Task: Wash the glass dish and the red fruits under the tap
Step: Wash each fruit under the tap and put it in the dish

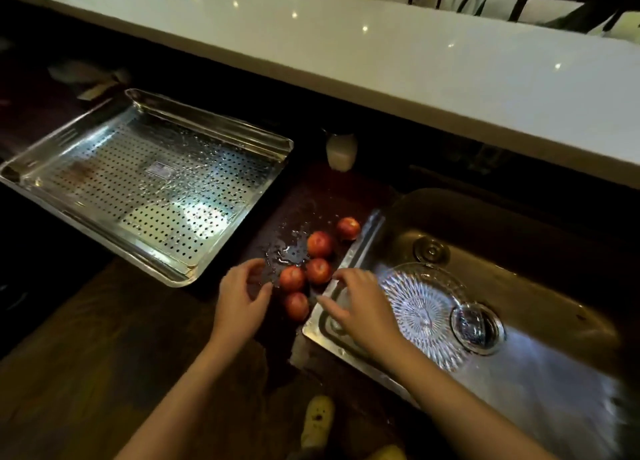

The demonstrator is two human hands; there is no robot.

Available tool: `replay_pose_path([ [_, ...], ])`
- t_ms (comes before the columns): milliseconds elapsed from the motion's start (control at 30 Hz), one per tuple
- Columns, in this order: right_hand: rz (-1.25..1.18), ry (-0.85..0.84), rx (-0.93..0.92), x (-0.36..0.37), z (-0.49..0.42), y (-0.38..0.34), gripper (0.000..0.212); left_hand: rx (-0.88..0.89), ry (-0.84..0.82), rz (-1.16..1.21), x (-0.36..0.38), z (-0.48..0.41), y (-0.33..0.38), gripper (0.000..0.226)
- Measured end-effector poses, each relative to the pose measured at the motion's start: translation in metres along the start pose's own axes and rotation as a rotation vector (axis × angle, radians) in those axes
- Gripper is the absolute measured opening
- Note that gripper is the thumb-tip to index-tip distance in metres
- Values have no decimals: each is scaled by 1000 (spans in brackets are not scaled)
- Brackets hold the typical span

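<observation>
Several red fruits (319,244) lie in a loose row on the wet dark counter, just left of the sink's rim. A cut-glass dish (420,312) with a star pattern rests inside the steel sink (540,366), beside the drain. My left hand (242,295) hovers over the counter left of the fruits, fingers apart, holding nothing. Over the sink's left rim is my right hand (360,309), fingers spread and empty, between the fruits and the dish. No tap or running water is visible.
A perforated steel tray (145,182) sits tilted on the counter to the left. A pale bottle (341,151) stands behind the fruits. A white raised countertop (381,54) runs along the back. The sink drain (477,326) lies right of the dish.
</observation>
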State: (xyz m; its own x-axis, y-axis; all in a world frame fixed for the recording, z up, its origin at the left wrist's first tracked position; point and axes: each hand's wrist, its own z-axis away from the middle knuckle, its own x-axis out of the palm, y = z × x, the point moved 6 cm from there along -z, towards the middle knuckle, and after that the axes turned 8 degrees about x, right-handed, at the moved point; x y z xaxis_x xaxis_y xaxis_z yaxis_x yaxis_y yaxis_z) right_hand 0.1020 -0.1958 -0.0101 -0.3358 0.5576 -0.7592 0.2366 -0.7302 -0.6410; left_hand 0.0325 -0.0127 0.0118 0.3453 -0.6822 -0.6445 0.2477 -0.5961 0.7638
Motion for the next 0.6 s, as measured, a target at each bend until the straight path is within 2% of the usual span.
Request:
replay_pose_path([
  [100, 71, -7, 20, 26, 1, -22, 52, -15, -234, 154, 9, -18, -14, 50],
  [233, 120, 7, 110, 51, 9, -28, 62, 71, -447, 148, 20, -30, -23, 57],
  [433, 102, 23, 165, 65, 14, -27, 52, 90, -514, 166, 26, -36, -33, 61],
  [600, -81, 0, 196, 63, 16, -19, 49, 103, -469, 156, 32, -37, -41, 53],
])
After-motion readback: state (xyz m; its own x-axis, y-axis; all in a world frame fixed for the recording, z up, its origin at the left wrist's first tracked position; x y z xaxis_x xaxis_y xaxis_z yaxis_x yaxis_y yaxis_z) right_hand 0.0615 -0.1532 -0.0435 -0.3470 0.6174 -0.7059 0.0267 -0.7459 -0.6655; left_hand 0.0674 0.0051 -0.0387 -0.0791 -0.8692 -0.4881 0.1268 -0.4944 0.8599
